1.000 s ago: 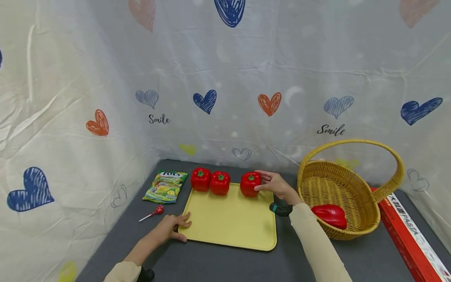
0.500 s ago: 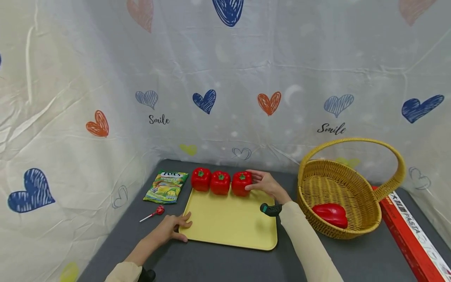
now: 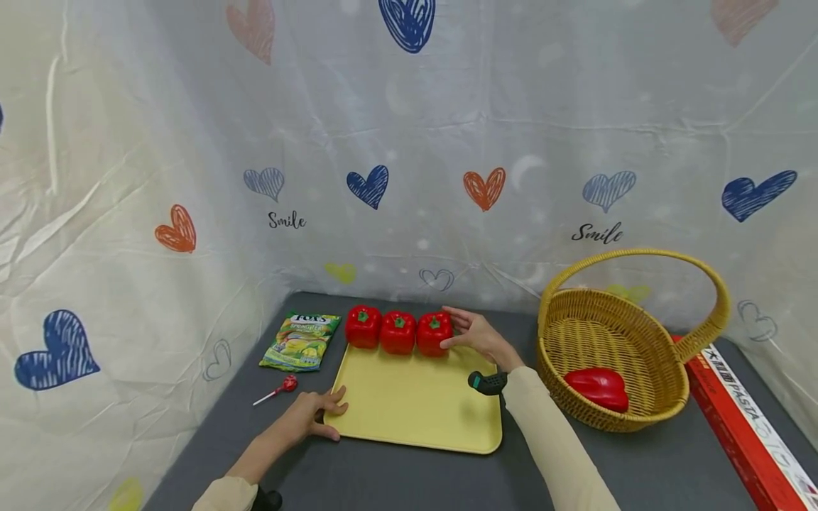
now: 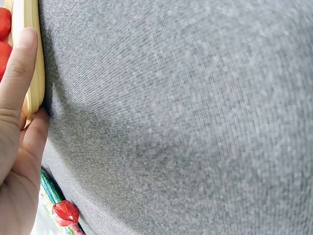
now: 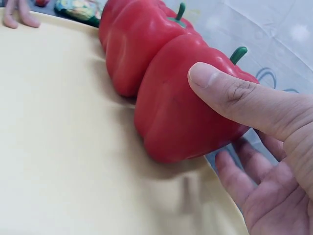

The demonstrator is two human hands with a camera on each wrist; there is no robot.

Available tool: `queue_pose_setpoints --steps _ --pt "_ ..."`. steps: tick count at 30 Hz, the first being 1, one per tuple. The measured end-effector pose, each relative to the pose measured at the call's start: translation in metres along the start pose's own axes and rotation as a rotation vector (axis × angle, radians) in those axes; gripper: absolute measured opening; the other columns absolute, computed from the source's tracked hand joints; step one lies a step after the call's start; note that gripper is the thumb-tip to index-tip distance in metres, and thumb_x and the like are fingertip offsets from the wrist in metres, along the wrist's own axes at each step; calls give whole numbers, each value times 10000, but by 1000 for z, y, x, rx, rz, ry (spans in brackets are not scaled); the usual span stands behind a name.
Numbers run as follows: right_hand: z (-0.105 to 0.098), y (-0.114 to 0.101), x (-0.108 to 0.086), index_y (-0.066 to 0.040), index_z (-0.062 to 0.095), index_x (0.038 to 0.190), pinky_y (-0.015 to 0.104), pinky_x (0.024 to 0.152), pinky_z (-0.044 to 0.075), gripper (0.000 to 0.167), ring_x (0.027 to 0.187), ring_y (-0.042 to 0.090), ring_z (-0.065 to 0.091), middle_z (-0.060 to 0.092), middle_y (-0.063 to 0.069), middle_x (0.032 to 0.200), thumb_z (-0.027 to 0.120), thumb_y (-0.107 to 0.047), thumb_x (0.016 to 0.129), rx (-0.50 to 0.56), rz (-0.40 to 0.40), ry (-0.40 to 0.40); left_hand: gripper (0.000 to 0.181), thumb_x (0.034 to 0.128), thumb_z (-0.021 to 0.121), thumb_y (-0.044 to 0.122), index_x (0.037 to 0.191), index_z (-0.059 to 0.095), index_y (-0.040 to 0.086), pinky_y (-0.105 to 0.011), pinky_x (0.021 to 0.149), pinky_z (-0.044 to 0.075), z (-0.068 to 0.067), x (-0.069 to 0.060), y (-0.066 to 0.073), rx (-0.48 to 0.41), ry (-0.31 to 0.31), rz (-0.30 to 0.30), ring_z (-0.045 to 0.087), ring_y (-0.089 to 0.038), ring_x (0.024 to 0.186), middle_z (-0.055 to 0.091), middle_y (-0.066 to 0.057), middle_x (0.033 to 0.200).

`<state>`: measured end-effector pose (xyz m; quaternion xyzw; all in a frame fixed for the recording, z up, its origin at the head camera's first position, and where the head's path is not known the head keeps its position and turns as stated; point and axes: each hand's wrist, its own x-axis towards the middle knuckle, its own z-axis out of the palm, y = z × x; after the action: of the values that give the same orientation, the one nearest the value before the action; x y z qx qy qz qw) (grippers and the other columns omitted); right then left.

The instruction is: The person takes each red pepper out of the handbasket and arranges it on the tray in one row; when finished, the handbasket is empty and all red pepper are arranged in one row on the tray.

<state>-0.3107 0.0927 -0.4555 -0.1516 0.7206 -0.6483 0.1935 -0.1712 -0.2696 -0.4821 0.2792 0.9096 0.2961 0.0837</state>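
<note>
Three red bell peppers stand in a row along the far edge of a yellow tray (image 3: 415, 408): a left one (image 3: 363, 327), a middle one (image 3: 397, 333) and a right one (image 3: 432, 335). My right hand (image 3: 479, 336) grips the right bell pepper, thumb on its near side and fingers behind it. In the right wrist view this bell pepper (image 5: 181, 103) touches its neighbour (image 5: 139, 44). My left hand (image 3: 313, 414) holds the tray's near left corner between thumb and fingers. The left wrist view shows the tray's rim (image 4: 35, 73) between its digits.
Left of the tray lie a Fox's candy bag (image 3: 300, 342) and a red lollipop (image 3: 281, 387). A yellow wicker basket (image 3: 613, 341) with a tall handle stands at right, holding another red pepper (image 3: 599, 389). A long red pasta box (image 3: 735, 426) lies beyond it.
My right hand has moved left with the right bell pepper, closing the gap to the middle one. My left hand has stayed at the tray's corner.
</note>
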Motion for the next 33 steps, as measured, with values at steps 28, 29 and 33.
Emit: queue_pose_setpoints --steps 28,29,33 --pt "-99 -23 -151 87 216 1483 328 969 450 650 1331 132 423 449 -20 1464 533 115 916 81 -260 -239 633 688 797 332 1156 659 -71 -378 890 503 0 -2 0 22 13 21 454 -504 1180 500 -297 1306" --pt "-107 -22 -160 96 208 1480 336 965 452 637 1328 130 427 454 -27 1460 511 129 921 80 -264 -235 631 687 799 329 1154 660 -72 -382 887 505 0 -2 1 26 16 23 457 -503 1177 502 -298 1304" --pt "-134 -15 -195 69 238 1483 295 947 463 589 1284 69 469 493 -101 1418 457 138 941 51 -235 -157 631 684 801 316 1158 656 -73 -378 892 502 0 -1 1 15 10 14 452 -502 1182 495 -297 1312"
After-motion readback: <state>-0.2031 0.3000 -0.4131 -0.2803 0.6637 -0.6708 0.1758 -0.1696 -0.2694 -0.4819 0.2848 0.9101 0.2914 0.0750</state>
